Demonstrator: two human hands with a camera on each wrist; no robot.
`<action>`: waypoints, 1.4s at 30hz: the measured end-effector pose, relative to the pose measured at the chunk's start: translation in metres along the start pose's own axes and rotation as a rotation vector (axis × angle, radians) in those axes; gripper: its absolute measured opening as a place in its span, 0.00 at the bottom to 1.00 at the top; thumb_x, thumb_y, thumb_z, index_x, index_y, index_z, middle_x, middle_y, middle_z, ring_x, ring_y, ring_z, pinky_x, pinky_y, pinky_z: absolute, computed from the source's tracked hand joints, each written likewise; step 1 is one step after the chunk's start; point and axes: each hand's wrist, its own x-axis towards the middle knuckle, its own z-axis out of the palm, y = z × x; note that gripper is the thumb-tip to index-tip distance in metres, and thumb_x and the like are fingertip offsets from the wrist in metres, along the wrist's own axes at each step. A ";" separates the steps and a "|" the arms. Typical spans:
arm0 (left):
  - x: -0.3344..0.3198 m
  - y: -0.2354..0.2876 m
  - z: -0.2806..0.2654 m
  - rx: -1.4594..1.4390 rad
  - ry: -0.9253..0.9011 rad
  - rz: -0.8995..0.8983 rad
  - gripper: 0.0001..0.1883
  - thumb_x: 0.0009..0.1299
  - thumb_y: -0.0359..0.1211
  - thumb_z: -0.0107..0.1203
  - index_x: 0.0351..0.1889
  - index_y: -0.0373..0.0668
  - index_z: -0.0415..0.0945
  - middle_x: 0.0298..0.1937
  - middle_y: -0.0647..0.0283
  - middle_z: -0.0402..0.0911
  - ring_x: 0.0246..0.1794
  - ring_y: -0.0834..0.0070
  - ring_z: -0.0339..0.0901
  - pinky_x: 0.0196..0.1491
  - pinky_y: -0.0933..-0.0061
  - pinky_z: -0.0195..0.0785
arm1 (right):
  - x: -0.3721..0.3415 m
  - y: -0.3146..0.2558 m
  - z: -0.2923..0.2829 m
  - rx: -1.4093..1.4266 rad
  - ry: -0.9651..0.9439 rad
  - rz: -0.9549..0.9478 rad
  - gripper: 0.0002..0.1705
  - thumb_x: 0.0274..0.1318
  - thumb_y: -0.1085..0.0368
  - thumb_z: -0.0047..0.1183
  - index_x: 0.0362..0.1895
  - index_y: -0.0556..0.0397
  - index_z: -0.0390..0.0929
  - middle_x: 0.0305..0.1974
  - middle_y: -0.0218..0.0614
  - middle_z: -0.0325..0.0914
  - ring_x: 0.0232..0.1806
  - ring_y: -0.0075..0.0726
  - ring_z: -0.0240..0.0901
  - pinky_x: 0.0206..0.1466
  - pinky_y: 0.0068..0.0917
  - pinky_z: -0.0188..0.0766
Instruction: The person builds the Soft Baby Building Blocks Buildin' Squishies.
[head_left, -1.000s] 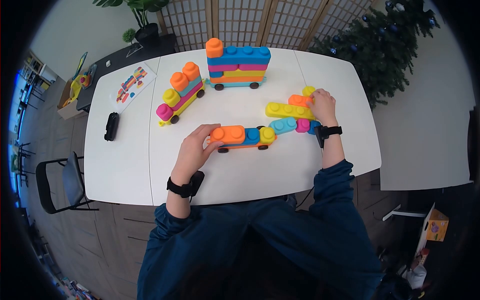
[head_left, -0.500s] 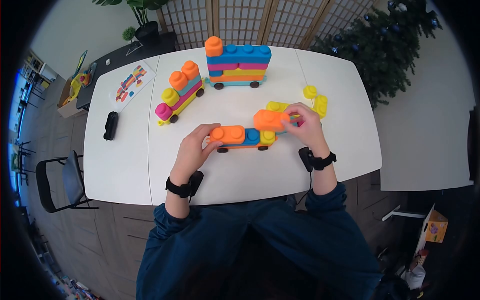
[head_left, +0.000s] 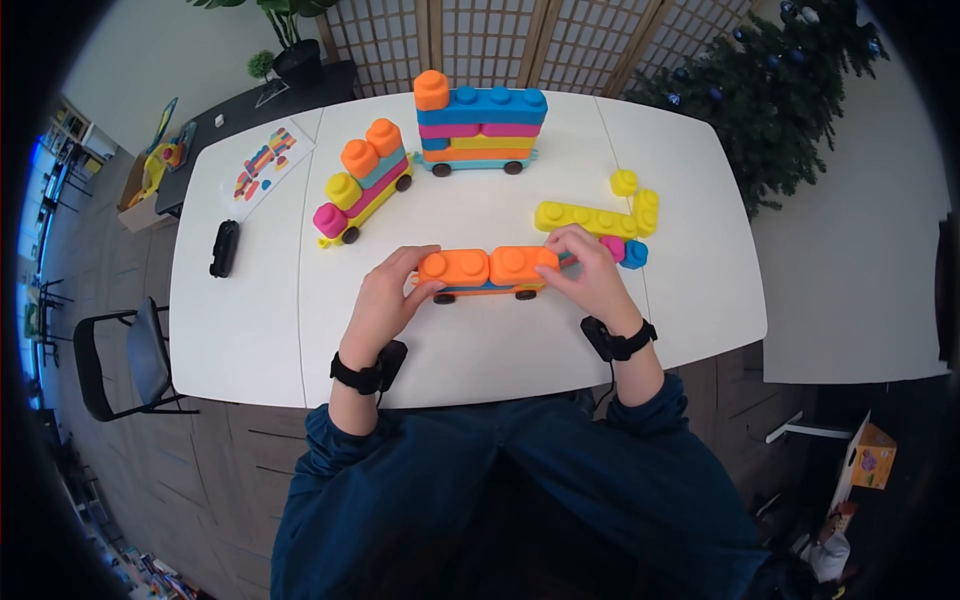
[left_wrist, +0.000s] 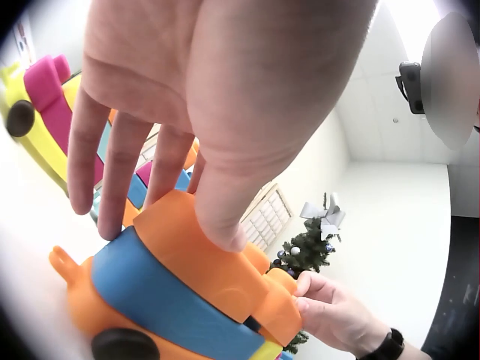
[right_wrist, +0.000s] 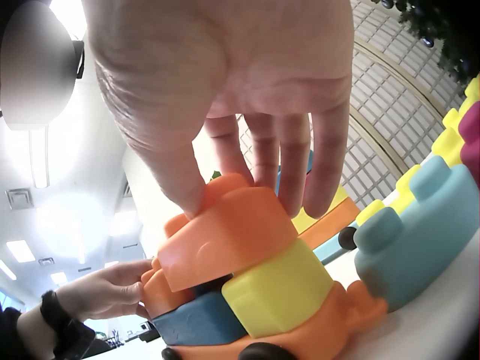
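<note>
My left hand (head_left: 382, 300) grips a two-stud orange block (head_left: 453, 267) on the left end of a wheeled orange toy car base (left_wrist: 86, 300). Between my right thumb and fingers, my right hand (head_left: 597, 282) pinches a second orange block (right_wrist: 232, 240) by its right end. This one lies over the yellow block (right_wrist: 281, 289) and blue block (right_wrist: 199, 319) on the base. In the right wrist view it sits tilted, with a dark gap under it. Seen from above, the two orange blocks line up end to end.
Behind stand a tall toy block car (head_left: 480, 130) and a smaller one (head_left: 365, 185). To the right lie a long yellow block (head_left: 585, 217), more yellow blocks (head_left: 646, 212), a magenta block (head_left: 612, 246), a blue block (head_left: 634, 254) and a light blue block (right_wrist: 416, 232). A picture sheet (head_left: 268, 165) and black case (head_left: 225, 248) lie left.
My right hand has picked up the orange block from the right-hand blocks and brought it left and nearer, onto the car beside the other orange block. My left hand has stayed in place.
</note>
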 end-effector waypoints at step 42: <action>-0.001 0.001 0.002 -0.007 0.023 -0.020 0.24 0.65 0.36 0.69 0.59 0.43 0.79 0.49 0.55 0.83 0.45 0.57 0.81 0.49 0.62 0.76 | -0.014 0.011 0.024 0.106 0.074 0.117 0.18 0.57 0.65 0.69 0.46 0.58 0.76 0.52 0.41 0.84 0.49 0.38 0.82 0.50 0.28 0.79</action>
